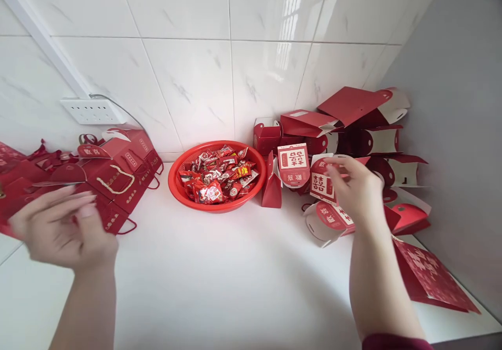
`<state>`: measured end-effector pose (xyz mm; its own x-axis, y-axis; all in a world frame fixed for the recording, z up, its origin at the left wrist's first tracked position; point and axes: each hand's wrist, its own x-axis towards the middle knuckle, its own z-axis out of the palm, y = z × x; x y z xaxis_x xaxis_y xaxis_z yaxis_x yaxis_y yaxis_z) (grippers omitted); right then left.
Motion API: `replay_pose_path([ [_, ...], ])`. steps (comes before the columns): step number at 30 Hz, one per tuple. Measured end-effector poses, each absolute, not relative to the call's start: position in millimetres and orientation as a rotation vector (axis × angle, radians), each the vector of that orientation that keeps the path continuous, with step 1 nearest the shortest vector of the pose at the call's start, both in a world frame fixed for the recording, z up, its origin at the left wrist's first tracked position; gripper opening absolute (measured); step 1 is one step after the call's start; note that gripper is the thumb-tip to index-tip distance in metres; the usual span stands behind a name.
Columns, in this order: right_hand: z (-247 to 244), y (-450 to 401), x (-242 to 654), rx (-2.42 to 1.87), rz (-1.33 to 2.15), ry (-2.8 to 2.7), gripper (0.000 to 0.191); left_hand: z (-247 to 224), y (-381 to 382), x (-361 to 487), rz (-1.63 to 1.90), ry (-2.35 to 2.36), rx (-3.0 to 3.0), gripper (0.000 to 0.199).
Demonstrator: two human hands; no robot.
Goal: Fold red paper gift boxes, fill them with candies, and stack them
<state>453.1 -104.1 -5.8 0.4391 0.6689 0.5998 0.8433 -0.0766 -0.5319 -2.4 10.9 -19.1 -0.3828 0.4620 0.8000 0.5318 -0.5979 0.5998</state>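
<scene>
My left hand (65, 229) is raised at the left, blurred, with its fingers loosely bent, thumb apart and nothing visible in them. Just behind it stand closed red gift boxes (131, 195), one with a cream rope handle (115, 180). At the right, my right hand (358, 190) pinches the upper edge of a red and white paper box (322, 187) between thumb and forefinger; its other fingers are partly hidden. Beside that box is another printed box (293, 164). An open box (329, 219) lies below my right hand. Wrapped sweets (221, 175) fill a red plastic basket (176, 195) in the middle.
Several more open red boxes (349, 106) are stacked against the grey side panel (455, 130). A red paper bag (431, 274) lies at the right front edge. Behind the white counter (219, 277) is a tiled wall with a power socket (94, 111) and a cable.
</scene>
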Motion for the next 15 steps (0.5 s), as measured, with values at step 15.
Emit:
replay_pose_path([
  [15, -37, -55, 448, -1.967, 0.497, -1.218, 0.038, 21, -22, 86, -0.857, -0.669, -3.275, 0.015],
])
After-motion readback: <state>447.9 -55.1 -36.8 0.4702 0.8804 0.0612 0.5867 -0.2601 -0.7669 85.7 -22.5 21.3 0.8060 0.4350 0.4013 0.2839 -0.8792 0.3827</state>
